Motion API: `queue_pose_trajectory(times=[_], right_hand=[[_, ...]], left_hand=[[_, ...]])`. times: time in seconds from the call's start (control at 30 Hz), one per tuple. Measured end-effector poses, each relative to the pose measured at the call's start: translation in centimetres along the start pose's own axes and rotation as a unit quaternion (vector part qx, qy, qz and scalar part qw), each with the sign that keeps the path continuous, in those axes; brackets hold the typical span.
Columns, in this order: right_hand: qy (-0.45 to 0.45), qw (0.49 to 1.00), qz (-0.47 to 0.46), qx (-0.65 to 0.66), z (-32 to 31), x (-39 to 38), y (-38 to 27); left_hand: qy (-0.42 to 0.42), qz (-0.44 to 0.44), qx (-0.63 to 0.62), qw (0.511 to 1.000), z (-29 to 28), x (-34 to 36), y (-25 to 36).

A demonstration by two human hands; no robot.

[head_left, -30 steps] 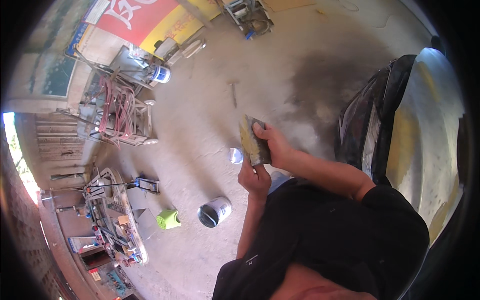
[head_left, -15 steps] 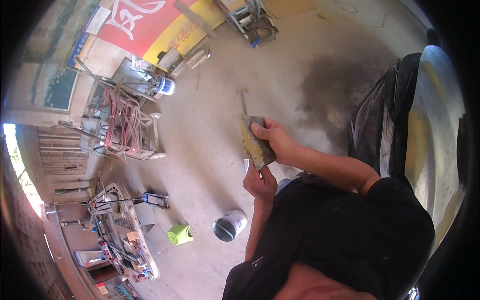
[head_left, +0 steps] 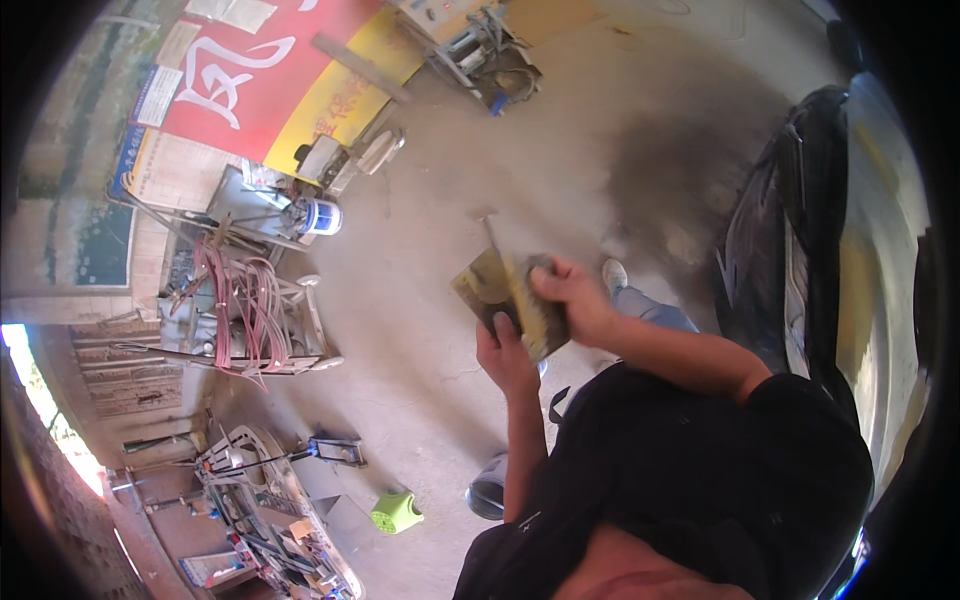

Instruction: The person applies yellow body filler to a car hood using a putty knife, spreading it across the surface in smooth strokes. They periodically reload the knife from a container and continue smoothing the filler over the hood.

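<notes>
Two flat, dark plates are in my hands, both smeared with yellowish putty. My left hand [head_left: 508, 352] is closed on the left putty plate [head_left: 476, 282], thumb lying over its lower part. My right hand [head_left: 580, 302] grips the right putty plate [head_left: 543, 325] by its outer side, with the thumb on its face. The plates are close together and tilted at an angle to each other; some blur hides whether they touch. Just beyond them a thin T-shaped rod [head_left: 487, 226] shows; I cannot tell whether it lies on the floor or belongs to a plate.
A grey bucket [head_left: 487, 488] and a green stool [head_left: 397, 512] stand on the floor at the lower left. Carts with coiled red hose [head_left: 240, 310] and tools [head_left: 285, 525] line the left. A dark and silvery vehicle panel [head_left: 865, 290] rises at the right.
The plates, lying together as one before, are now apart at an angle. My left hand has moved from the lower corner onto the left plate. The whole view has shifted, and a shoe now shows.
</notes>
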State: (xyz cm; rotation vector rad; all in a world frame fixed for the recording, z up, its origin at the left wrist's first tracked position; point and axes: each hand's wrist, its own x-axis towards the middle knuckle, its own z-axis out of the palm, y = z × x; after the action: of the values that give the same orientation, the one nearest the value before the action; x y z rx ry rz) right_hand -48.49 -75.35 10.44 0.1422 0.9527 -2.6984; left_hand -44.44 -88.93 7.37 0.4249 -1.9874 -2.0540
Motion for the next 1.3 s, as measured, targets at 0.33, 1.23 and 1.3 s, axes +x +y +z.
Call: queue_pose_trajectory(times=[0.33, 1.23, 1.3], right_hand=[[-0.195, 0.940, 0.203, 0.190, -2.2, 21.5, -7.8], [-0.028, 0.915, -0.272, -0.297, 1.2, 70.8, -28.1], [-0.020, 0.893, -0.289, -0.345, 1.3, 73.8, -30.1]], left_hand=[[-0.310, -0.238, -0.603, 0.695, 8.2, 16.9, 0.5], [-0.174, -0.020, -0.012, 0.984, 29.3, 72.5, 4.3], [-0.177, -0.018, -0.018, 0.984, 31.1, 76.0, 4.3]])
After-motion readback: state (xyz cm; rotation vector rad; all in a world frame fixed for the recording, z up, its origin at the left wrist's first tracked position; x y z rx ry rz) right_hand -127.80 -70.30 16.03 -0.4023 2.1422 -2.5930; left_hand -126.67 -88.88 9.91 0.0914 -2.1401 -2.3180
